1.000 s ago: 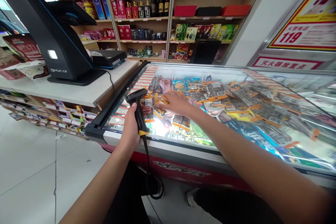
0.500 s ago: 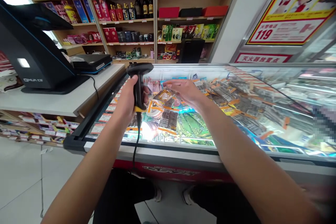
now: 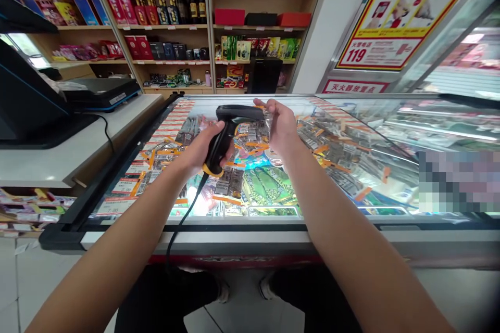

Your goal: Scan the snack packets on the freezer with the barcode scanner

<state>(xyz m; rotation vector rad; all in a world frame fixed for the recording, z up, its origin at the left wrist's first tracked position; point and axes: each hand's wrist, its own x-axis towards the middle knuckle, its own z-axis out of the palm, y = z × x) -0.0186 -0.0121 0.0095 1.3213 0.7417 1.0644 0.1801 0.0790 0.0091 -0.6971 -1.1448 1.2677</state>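
Note:
My left hand (image 3: pixel 201 148) grips a black barcode scanner (image 3: pixel 228 127) with a yellow band at the base of its handle; its cable hangs down past the freezer edge. The scanner's head points right, close to a small clear snack packet (image 3: pixel 262 120) that my right hand (image 3: pixel 279 125) holds upright above the chest freezer (image 3: pixel 242 229). Both hands hover over the freezer's open left part, which is full of packets with orange labels.
A white counter (image 3: pixel 50 166) at left carries a black register terminal (image 3: pixel 23 109) and a flat black device (image 3: pixel 99 91). Wooden shelves (image 3: pixel 175 26) of boxes and bottles line the back wall. A red and yellow poster (image 3: pixel 394 15) hangs at right.
My right hand picked a packet out of the freezer and raised it. My left hand lifted the scanner and turned its head toward the packet. The view shifted right.

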